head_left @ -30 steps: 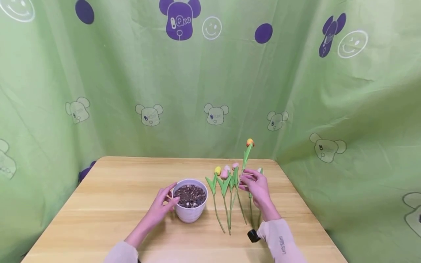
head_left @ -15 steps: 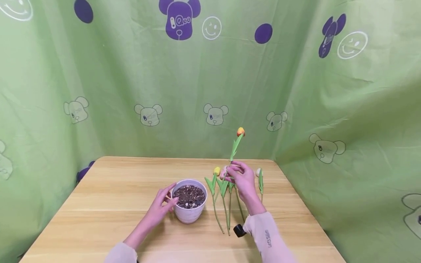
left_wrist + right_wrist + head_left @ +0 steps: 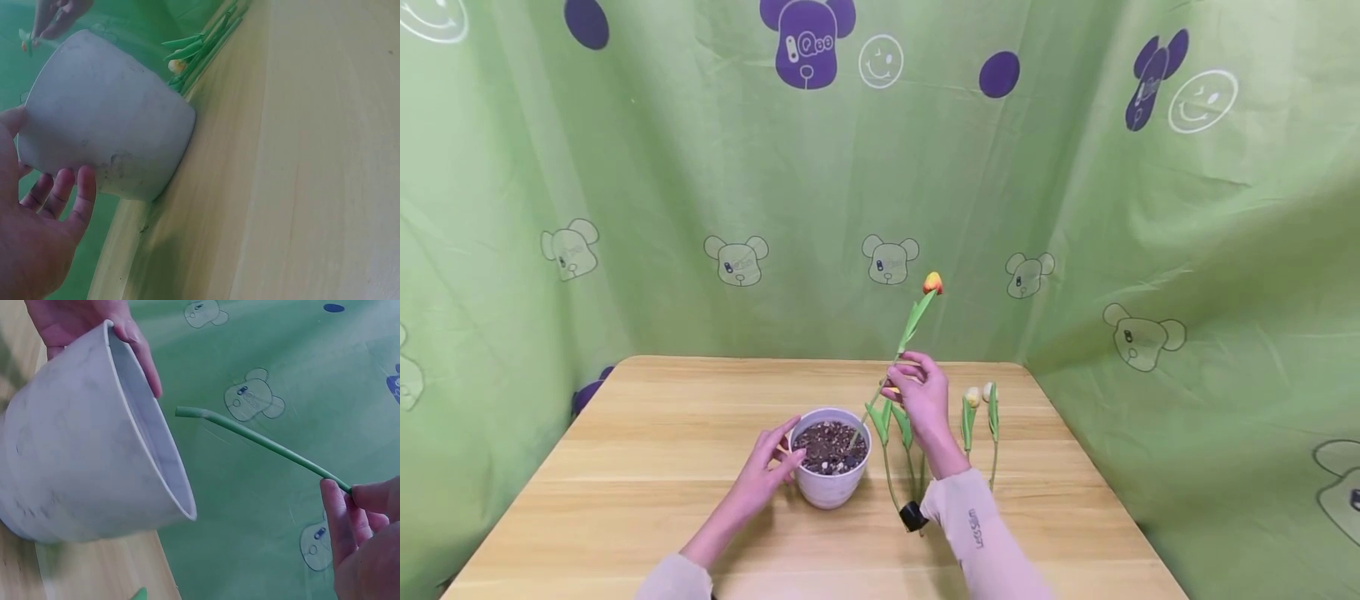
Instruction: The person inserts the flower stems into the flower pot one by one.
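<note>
A white flower pot point(image 3: 831, 490) filled with dark soil point(image 3: 820, 442) stands upright on the table. My left hand point(image 3: 763, 473) holds it at the left side, thumb over the rim and fingers on the outer wall point(image 3: 106, 119). Between thumb and fingertips, my right hand point(image 3: 922, 402) pinches the green stem of an artificial tulip point(image 3: 932, 283) with a red-and-yellow bloom. The flower leans up and to the right. In the right wrist view, the bent lower end of its stem point(image 3: 269, 445) hangs just beyond the pot's opening, pointing toward it.
More tulips lie right of the pot, some partly hidden behind my right hand and wrist; two pale ones point(image 3: 972, 398) show farther right. A black wrist camera point(image 3: 913, 517) overlaps their stems. Green printed curtains point(image 3: 820, 183) surround the wooden table point(image 3: 647, 442).
My right hand has carried the red-and-yellow tulip leftward and up from over the other tulips, bringing its stem end over the pot. The left hand has stayed on the pot.
</note>
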A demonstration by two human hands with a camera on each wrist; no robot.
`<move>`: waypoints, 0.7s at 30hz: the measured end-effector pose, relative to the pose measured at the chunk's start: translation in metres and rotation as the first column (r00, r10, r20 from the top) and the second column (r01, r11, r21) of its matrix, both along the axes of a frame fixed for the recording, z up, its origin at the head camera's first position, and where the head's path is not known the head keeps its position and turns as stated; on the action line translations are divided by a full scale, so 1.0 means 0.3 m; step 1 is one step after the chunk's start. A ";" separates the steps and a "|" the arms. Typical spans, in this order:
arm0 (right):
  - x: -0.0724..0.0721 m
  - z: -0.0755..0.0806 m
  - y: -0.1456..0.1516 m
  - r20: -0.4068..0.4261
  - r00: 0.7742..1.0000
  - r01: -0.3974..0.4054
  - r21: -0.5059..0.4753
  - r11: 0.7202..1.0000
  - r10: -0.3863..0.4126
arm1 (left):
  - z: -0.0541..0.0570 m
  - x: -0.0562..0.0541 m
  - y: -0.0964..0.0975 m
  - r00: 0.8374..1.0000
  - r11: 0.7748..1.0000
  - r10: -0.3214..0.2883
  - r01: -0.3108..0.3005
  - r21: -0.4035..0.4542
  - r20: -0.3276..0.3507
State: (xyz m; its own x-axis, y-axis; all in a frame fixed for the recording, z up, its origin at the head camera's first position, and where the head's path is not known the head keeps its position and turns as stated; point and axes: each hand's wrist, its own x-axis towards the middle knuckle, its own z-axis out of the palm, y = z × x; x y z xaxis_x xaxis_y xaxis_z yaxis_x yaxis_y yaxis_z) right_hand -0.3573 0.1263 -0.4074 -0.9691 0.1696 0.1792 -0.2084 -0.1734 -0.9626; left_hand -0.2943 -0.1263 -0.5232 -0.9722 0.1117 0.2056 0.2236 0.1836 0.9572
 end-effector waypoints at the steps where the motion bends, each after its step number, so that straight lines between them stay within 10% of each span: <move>1: -0.001 -0.002 -0.012 -0.006 1.000 0.004 -0.003 1.000 -0.004 | 0.000 0.000 0.000 1.000 1.000 0.002 -0.002 0.000 0.000; 21: -0.022 -0.072 -0.191 -0.102 0.995 -0.019 0.029 0.999 0.022 | -0.021 -0.008 -0.008 0.999 1.000 -0.003 0.003 0.004 -0.035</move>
State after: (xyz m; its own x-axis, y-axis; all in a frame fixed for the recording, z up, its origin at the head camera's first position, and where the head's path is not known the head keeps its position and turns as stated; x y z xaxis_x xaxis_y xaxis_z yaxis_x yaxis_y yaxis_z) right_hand -0.3637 0.0689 -0.4290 -0.9486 0.1432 0.2822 -0.3028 -0.1516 -0.9409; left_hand -0.2966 -0.1286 -0.5294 -0.9641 0.1137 0.2401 0.2577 0.1794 0.9494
